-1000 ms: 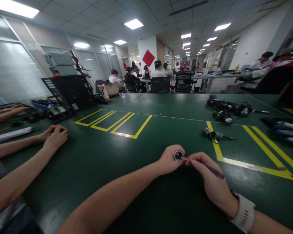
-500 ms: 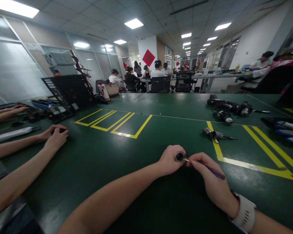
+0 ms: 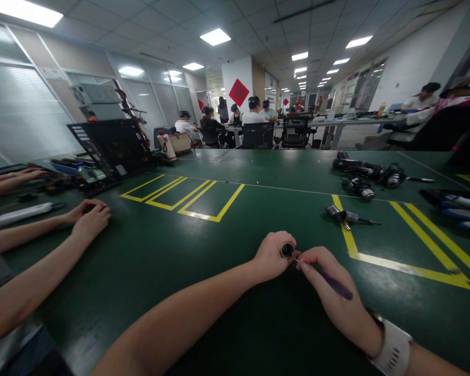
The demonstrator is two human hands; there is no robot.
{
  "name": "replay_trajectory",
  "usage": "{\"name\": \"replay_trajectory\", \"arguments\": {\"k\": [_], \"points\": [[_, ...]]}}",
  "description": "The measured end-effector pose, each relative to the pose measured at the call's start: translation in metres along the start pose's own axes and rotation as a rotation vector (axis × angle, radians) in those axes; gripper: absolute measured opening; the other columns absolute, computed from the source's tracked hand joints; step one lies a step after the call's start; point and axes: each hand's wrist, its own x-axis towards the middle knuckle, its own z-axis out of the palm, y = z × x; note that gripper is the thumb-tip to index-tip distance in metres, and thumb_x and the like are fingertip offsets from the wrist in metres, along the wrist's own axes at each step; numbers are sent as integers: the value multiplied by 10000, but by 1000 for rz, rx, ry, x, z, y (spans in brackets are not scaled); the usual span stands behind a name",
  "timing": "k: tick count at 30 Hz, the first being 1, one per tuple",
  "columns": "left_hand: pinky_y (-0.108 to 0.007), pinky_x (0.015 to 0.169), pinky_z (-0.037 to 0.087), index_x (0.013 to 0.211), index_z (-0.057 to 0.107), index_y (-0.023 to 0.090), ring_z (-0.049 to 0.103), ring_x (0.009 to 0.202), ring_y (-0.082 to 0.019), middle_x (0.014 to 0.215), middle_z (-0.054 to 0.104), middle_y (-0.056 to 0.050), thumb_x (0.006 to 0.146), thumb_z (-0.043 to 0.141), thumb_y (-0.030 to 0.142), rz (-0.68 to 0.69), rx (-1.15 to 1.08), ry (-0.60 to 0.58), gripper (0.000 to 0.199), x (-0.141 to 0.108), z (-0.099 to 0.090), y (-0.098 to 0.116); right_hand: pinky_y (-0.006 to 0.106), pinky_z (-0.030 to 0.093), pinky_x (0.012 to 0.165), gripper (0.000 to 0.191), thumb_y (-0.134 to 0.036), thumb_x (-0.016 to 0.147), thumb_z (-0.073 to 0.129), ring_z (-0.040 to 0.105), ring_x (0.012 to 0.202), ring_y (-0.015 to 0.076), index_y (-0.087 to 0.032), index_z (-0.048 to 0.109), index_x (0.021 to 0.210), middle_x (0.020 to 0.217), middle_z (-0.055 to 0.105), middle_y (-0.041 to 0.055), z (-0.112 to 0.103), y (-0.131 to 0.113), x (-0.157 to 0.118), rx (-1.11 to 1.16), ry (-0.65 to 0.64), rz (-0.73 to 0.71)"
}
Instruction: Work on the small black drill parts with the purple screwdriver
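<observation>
My left hand (image 3: 274,255) is closed around a short hollow metal cylinder (image 3: 287,250). Its round open end, dark inside, faces up towards me. In my right hand (image 3: 331,292) the fingers pinch a slim tool with a purple handle (image 3: 339,286) and a thin silvery tip; its exact kind is unclear. The tip is at the lower right side of the cylinder, close to my left fingertips, and I cannot tell whether it touches. Beyond my right hand lie small metal parts, one cylindrical (image 3: 334,211) and one with a thin pointed shaft (image 3: 354,218).
Black machine parts (image 3: 358,185) lie at the back right, with blue-and-white tools (image 3: 464,214) at the right edge. Yellow tape (image 3: 399,266) marks the green table (image 3: 160,261). At left, a co-worker's hands (image 3: 90,216) hold something dark beside a white tool (image 3: 21,214).
The purple-handled tool's tip has drawn back from the cylinder's opening to below its rim. My right hand has shifted slightly down and left, and the handle has tilted more steeply.
</observation>
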Motion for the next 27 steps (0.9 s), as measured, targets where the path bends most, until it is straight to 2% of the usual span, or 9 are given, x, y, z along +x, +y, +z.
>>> {"name": "replay_trajectory", "arguments": {"k": [3,6,9,11,13,16,22,25,27], "points": [[-252,634,371,650,530,160,485,646,-120,670,524,12,757,575,195,50,41,7,122,-1,1,-2,363,417,709,108,-260,804,537,547,800,228,-231,618,740,817,607,41,1,0,-1,-8,-39,-48],[-260,659,369,665,528,159,491,664,-123,676,520,17,730,607,177,86,56,16,104,-2,1,-3,362,421,690,141,-286,794,539,559,765,227,-222,631,710,750,618,36,-1,5,5,158,-5,125],[-247,648,375,673,520,159,486,660,-117,688,517,21,708,633,167,69,6,-1,119,-2,2,-3,364,434,683,150,-290,749,561,567,715,220,-203,631,648,673,618,34,-1,10,13,451,83,330],[-234,621,381,673,515,159,475,646,-112,692,512,21,712,634,177,21,-31,-14,126,-1,2,-3,365,445,675,139,-282,713,584,566,681,212,-196,628,614,639,611,35,-1,12,16,603,125,397],[-226,603,384,676,512,159,471,641,-110,694,506,21,720,633,195,-20,-57,-12,133,0,1,-2,366,452,673,130,-278,703,597,569,674,212,-195,633,610,636,612,37,-1,14,17,654,148,406],[-223,601,386,689,514,157,478,652,-110,707,506,21,739,619,215,-23,-68,-20,129,0,0,-2,370,448,699,121,-278,728,589,578,715,219,-204,648,652,672,626,35,-1,14,14,557,175,354],[-260,659,382,722,545,165,500,692,-131,721,539,12,741,622,214,18,76,-54,93,-2,1,-3,340,425,617,183,-351,754,555,567,693,225,-226,618,637,678,624,32,-2,4,7,74,105,178],[-268,674,379,722,552,167,504,688,-133,714,546,11,742,612,197,49,103,-58,70,-2,2,-2,336,416,601,183,-343,742,550,555,664,220,-227,616,616,658,611,29,-3,2,7,5,95,121],[-267,671,377,717,548,168,503,684,-131,713,544,12,746,605,197,53,94,-55,71,-2,1,-1,337,413,608,191,-330,750,542,559,666,221,-225,620,611,648,617,26,-4,4,9,42,73,159]]}}
